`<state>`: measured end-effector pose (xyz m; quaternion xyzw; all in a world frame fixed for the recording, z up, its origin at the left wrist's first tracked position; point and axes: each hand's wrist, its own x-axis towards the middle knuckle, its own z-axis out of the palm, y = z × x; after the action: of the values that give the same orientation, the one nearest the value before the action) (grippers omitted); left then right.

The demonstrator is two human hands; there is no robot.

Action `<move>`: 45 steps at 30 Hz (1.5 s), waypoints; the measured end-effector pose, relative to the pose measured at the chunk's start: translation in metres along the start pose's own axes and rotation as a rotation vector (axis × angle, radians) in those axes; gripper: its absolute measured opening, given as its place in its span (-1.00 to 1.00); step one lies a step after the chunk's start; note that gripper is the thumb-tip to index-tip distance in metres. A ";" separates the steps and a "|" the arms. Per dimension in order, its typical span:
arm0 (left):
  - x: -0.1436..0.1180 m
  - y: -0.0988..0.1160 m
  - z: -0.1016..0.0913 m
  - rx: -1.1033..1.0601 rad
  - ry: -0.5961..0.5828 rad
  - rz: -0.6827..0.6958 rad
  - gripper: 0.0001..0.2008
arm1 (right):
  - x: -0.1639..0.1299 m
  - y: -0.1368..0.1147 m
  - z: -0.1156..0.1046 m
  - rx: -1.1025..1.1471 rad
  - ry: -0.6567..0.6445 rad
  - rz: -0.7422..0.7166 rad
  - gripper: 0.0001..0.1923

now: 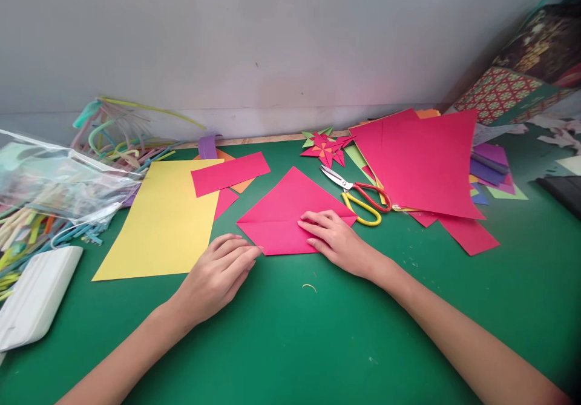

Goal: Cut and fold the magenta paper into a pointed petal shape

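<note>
On the green mat (pixel 290 332), your right hand (pixel 338 238) presses flat, fingers spread, on the pink paper (pixel 285 211), while your left hand (pixel 218 275), loosely open, touches its near edge.

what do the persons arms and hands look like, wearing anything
Both arms are bare right up to the bottom edge of the head view, with no sleeves in sight. The left hand and right hand wear no gloves, and no rings, watch or bracelets show. The fingers are slim, with short plain nails.
</note>
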<state>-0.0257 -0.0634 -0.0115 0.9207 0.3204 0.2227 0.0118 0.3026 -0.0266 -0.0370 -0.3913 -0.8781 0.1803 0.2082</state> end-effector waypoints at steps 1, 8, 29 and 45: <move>0.006 -0.002 0.001 -0.010 0.006 0.016 -0.68 | -0.001 0.000 0.001 -0.014 0.007 -0.011 -0.54; 0.059 -0.014 0.014 -0.027 -0.289 0.228 -0.65 | -0.004 -0.001 0.001 -0.017 0.041 -0.063 -0.57; 0.098 0.000 0.026 0.226 -0.340 0.120 -0.58 | -0.011 -0.008 -0.010 -0.161 0.137 -0.301 -0.70; 0.081 -0.014 0.050 0.239 -0.255 -0.097 -0.47 | -0.002 -0.005 -0.004 -0.315 -0.045 -0.005 -0.39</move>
<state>0.0435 0.0015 -0.0263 0.9198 0.3844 0.0635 -0.0462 0.3030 -0.0309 -0.0319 -0.4129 -0.9008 0.0488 0.1248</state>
